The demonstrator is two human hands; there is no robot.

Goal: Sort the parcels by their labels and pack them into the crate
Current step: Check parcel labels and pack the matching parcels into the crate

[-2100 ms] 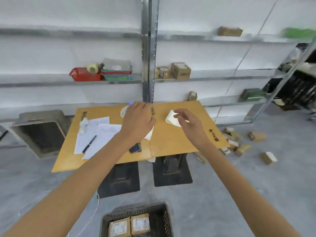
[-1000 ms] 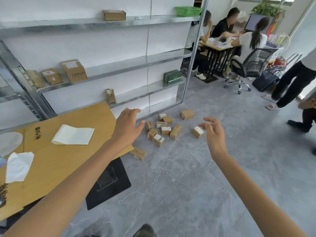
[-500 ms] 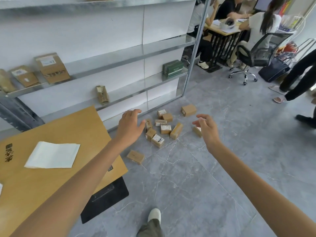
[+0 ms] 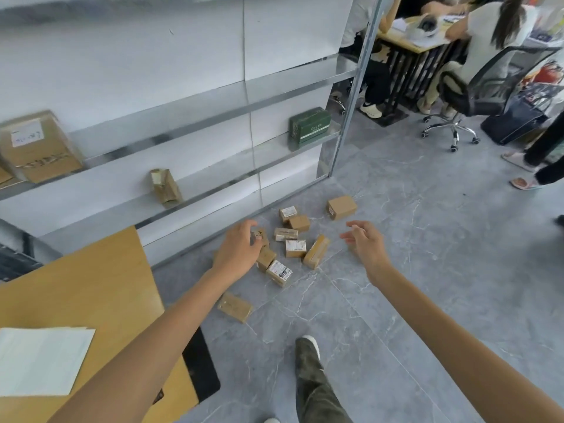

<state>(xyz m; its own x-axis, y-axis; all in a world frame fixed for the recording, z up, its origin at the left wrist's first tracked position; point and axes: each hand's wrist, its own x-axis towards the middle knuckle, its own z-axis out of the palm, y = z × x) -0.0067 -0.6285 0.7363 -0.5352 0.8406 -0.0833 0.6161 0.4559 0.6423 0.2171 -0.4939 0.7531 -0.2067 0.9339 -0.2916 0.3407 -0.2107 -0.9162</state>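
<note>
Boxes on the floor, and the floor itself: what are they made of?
Boxes: probably cardboard, matte brown, folded edges, white paper labels. Floor: looks like grey stone or ceramic tile, smooth, with pale veins and straight joints.

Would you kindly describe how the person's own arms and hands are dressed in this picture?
The left forearm and right forearm are bare as far as the frame shows: no sleeves, gloves, watch or bracelets. The left hand and right hand show no visible rings.
</note>
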